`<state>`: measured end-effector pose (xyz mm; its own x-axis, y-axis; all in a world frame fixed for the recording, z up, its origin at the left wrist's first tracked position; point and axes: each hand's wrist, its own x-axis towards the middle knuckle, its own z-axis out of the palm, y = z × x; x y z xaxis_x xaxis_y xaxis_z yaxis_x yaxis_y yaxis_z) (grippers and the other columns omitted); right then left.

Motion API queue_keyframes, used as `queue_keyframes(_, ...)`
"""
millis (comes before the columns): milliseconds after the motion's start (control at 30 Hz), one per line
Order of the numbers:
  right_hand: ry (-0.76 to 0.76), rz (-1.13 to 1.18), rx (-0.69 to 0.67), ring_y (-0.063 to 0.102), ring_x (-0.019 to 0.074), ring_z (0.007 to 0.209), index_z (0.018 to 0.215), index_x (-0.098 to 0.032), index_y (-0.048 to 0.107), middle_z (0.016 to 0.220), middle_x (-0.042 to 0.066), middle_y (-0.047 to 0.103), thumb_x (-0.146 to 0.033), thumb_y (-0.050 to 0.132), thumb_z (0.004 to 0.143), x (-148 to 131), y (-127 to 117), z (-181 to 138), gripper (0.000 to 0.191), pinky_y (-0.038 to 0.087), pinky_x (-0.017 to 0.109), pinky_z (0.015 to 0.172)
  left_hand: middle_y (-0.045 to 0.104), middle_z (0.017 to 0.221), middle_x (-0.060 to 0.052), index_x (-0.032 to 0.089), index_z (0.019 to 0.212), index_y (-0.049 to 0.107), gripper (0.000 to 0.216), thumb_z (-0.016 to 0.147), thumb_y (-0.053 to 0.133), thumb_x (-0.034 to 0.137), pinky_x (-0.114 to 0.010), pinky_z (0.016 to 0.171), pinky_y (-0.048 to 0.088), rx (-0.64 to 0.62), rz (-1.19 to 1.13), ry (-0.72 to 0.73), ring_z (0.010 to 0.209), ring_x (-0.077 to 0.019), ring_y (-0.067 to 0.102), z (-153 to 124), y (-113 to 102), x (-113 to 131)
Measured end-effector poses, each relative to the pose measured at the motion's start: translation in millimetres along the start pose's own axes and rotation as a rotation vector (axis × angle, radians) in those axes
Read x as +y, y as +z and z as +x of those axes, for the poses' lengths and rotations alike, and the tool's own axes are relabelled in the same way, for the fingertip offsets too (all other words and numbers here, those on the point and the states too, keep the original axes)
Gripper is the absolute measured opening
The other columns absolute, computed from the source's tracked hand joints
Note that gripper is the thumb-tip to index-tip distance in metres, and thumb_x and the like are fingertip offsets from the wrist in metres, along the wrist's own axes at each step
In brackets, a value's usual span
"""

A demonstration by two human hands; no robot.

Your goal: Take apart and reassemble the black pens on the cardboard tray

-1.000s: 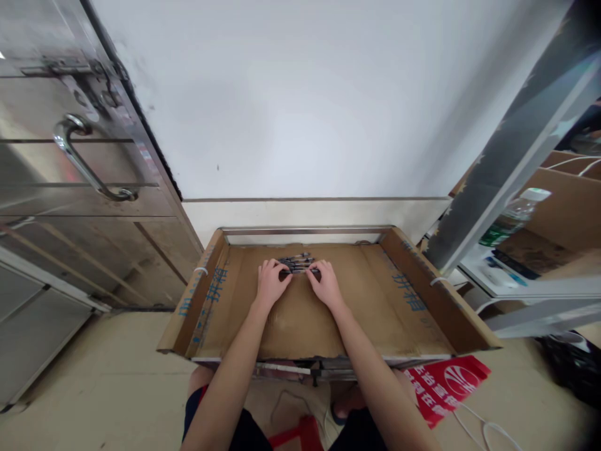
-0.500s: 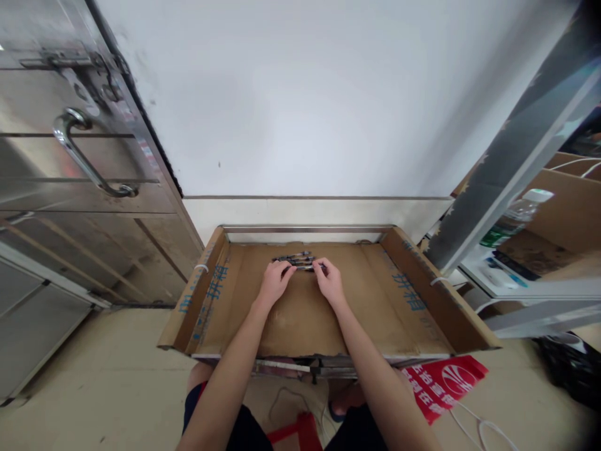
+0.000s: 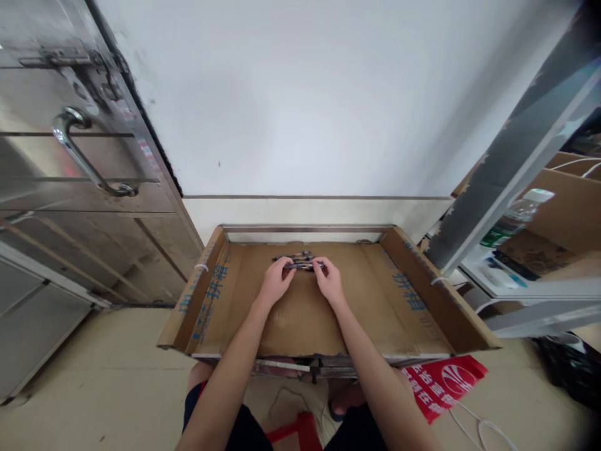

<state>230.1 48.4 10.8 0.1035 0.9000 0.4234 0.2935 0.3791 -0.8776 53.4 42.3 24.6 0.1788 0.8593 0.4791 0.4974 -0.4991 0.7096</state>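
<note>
A small cluster of dark pens (image 3: 298,261) lies near the back of a cardboard tray (image 3: 413,294). My left hand (image 3: 276,280) pinches the left end of one pen in the cluster. My right hand (image 3: 329,279) pinches the right end of the same pen. Both hands have fingers curled, palms down, resting on the tray's cardboard floor. The other pens lie just beyond my fingertips.
A metal door with a curved handle (image 3: 84,160) stands at the left. A white wall rises behind the tray. At the right, a shelf holds a water bottle (image 3: 514,218) and cardboard boxes. A red sign (image 3: 444,383) and a white cable lie on the floor.
Both hands have shifted slightly toward the back of the tray and closed on the ends of one pen.
</note>
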Motion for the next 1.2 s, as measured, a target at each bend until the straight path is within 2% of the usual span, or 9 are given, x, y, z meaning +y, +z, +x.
queue_keyframes(200,-0.072,-0.105,-0.03,0.058,0.0186,0.073,0.083,-0.02,0.065,0.082,0.006,0.064,-0.04,0.05,0.086,-3.2,-0.7,-1.1,0.025,0.046,0.03,0.067,0.063,0.085,-0.006,0.018,0.084,0.061,0.023,0.091,0.043,0.03,-0.028,0.074,0.045,0.009,0.07,-0.022,0.078,-0.0161,0.058,0.8,-0.2,-5.6)
queue_keyframes(367,-0.087,-0.149,0.003,0.057,0.0188,0.073,0.084,-0.019,0.064,0.082,0.007,0.063,-0.039,0.048,0.088,-0.6,-1.4,-0.7,0.026,0.046,0.031,0.068,0.064,0.095,-0.005,0.021,0.1,0.058,0.018,0.085,0.055,0.03,-0.028,0.078,0.047,-0.031,0.021,-0.012,0.086,-0.0167,0.06,-0.8,0.4,-3.9)
queue_keyframes(467,-0.09,-0.163,0.025,0.056,0.0185,0.072,0.085,-0.019,0.064,0.082,0.007,0.061,-0.039,0.048,0.088,0.4,-1.6,-0.6,0.026,0.045,0.03,0.065,0.064,0.09,-0.005,0.02,0.094,0.059,0.015,0.089,0.048,0.028,-0.028,0.078,0.046,-0.051,0.05,0.007,0.084,-0.0162,0.059,-0.4,1.6,-4.7)
queue_keyframes(567,-0.098,-0.163,0.002,0.056,0.0179,0.071,0.085,-0.019,0.065,0.082,0.006,0.06,-0.038,0.048,0.088,-1.5,-1.4,-1.3,0.025,0.045,0.029,0.063,0.064,0.085,-0.005,0.019,0.085,0.061,0.024,0.092,0.041,0.028,-0.029,0.078,0.046,-0.039,0.082,0.006,0.083,-0.0169,0.059,0.5,2.0,-6.8)
queue_keyframes(733,-0.109,-0.204,-0.016,0.055,0.0177,0.068,0.087,-0.02,0.065,0.084,0.007,0.061,-0.036,0.047,0.088,-3.5,-1.5,-1.6,0.024,0.046,0.03,0.062,0.065,0.097,-0.005,0.021,0.1,0.058,0.017,0.087,0.052,0.029,-0.028,0.079,0.047,-0.016,0.032,-0.022,0.088,-0.0173,0.06,-0.7,1.6,-6.3)
queue_keyframes(833,-0.103,-0.215,-0.006,0.055,0.0178,0.068,0.087,-0.019,0.065,0.085,0.007,0.06,-0.034,0.047,0.087,-3.3,-1.9,-1.2,0.023,0.046,0.03,0.061,0.064,0.097,-0.006,0.02,0.098,0.059,0.015,0.088,0.05,0.027,-0.029,0.081,0.046,-0.021,0.052,0.004,0.09,-0.0174,0.059,-1.2,1.7,-5.7)
queue_keyframes(1033,-0.144,-0.205,-0.107,0.057,0.0181,0.076,0.085,-0.02,0.061,0.086,0.006,0.06,-0.028,0.048,0.085,-7.0,-0.2,-3.5,0.015,0.047,0.03,0.068,0.061,0.079,-0.005,0.018,0.082,0.062,0.027,0.093,0.04,0.031,-0.028,0.074,0.044,0.005,0.143,-0.009,0.079,-0.0168,0.057,1.1,0.7,-10.7)
queue_keyframes(1200,-0.149,-0.232,-0.179,0.057,0.0181,0.075,0.082,-0.021,0.056,0.079,0.004,0.06,-0.029,0.052,0.082,-6.5,2.9,-6.8,0.01,0.047,0.03,0.072,0.062,0.083,-0.005,0.019,0.085,0.063,0.022,0.091,0.044,0.028,-0.027,0.077,0.044,0.0,0.115,0.017,0.082,-0.0167,0.057,1.3,0.9,-10.5)
